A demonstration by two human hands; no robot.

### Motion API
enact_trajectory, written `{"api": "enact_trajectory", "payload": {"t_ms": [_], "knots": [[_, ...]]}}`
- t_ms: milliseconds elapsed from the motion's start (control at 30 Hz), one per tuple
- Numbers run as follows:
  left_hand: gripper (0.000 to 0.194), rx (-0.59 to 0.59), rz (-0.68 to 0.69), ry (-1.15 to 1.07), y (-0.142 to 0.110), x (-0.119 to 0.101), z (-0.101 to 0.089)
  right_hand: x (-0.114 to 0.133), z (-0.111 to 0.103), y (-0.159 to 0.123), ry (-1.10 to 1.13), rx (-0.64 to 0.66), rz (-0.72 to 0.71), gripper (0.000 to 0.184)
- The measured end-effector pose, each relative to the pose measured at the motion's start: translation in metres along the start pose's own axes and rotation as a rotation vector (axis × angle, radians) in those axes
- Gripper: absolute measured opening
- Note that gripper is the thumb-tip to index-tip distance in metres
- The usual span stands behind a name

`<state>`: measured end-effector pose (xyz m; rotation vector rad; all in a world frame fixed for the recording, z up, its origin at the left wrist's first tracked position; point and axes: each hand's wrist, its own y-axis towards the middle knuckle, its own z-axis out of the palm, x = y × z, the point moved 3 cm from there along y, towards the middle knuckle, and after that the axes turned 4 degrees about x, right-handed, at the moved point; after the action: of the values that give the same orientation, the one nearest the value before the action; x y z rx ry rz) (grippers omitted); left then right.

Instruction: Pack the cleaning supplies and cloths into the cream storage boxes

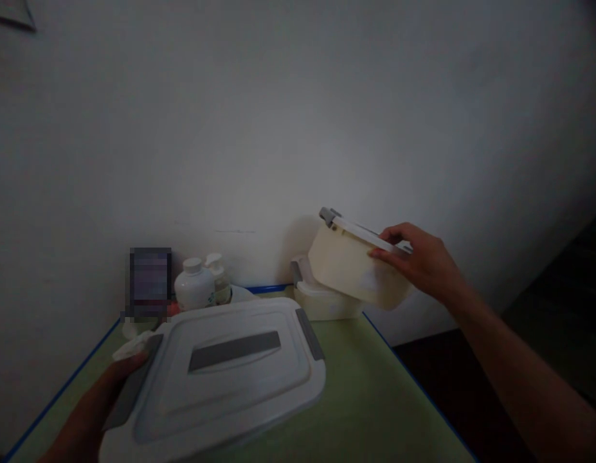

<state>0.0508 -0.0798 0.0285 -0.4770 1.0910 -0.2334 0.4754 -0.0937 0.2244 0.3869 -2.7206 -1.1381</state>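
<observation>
In the near foreground is a large storage box (172, 405) with a white lid and a grey handle strip; its body below the lid is hidden. My left hand (98, 392) is closed on the grey clip at its left side, thumb on top. A smaller cream storage box (353, 260) hangs tilted in the grip of my right hand (423, 260), whose fingers pinch the lid's rim at the right end. Directly behind and under it stands another small cream box (326, 304) on the table, partly covered by the tilted one.
On the green table (370, 392) with blue edging, a white bottle (195, 286) and a pump bottle (215, 267) stand at the back left. Beside them is a blurred-out dark panel (150, 280). A crumpled white item (128, 347) lies nearby. The wall (278, 128) rises behind.
</observation>
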Motion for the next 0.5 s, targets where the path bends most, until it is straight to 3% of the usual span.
{"api": "enact_trajectory", "payload": {"t_ms": [133, 267, 367, 500], "knots": [[0.011, -0.083, -0.035, -0.046, -0.013, -0.002, 0.006, 0.007, -0.026, -0.021, 0.009, 0.125, -0.046, 0.043], [0.012, -0.141, 0.001, -0.003, -0.014, -0.009, 0.004, 0.015, -0.038, -0.049, 0.082, 0.257, -0.055, 0.04], [0.014, -0.19, -0.005, 0.025, -0.012, -0.011, -0.002, 0.016, -0.035, -0.073, 0.18, 0.45, -0.033, 0.028], [0.013, -0.237, 0.004, 0.014, -0.015, -0.012, 0.001, 0.012, -0.014, -0.104, 0.218, 0.666, 0.047, 0.019]]}}
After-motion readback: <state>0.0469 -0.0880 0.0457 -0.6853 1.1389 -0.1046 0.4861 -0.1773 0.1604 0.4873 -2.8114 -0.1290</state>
